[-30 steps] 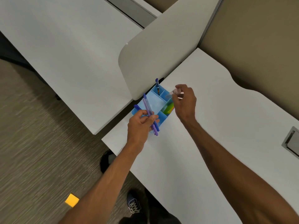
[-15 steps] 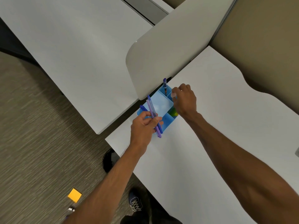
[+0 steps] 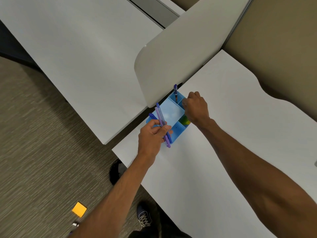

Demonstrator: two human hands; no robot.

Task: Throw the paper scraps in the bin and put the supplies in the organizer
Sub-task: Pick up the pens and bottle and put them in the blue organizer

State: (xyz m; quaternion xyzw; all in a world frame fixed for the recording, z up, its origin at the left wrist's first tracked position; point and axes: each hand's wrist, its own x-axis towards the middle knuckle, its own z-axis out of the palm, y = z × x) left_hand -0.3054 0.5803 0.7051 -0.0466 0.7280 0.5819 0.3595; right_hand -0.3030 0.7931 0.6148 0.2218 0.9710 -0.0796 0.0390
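- Blue organizer (image 3: 173, 112) sits on the white worktop (image 3: 223, 134) at its far left corner, close against the foot of a grey divider panel (image 3: 180, 54).
- One blue pen (image 3: 175, 91) stands upright in the organizer's far compartment; something green and yellow (image 3: 185, 120) lies in a compartment on the right side, partly hidden.
- Left hand (image 3: 151, 136) is closed around a bundle of purple and blue pens (image 3: 162, 122), held over the organizer's near left end, tips pointing away.
- Right hand (image 3: 196, 108) is curled, fingers down over the organizer's far right compartments; cannot tell whether it holds anything.
- Off the worktop, on the carpet (image 3: 42, 152): an orange sticky note (image 3: 79, 209) near the left forearm, and a small silver object (image 3: 75, 224) just beside it.
- A dark shoe (image 3: 145, 217) shows below the worktop's left edge.
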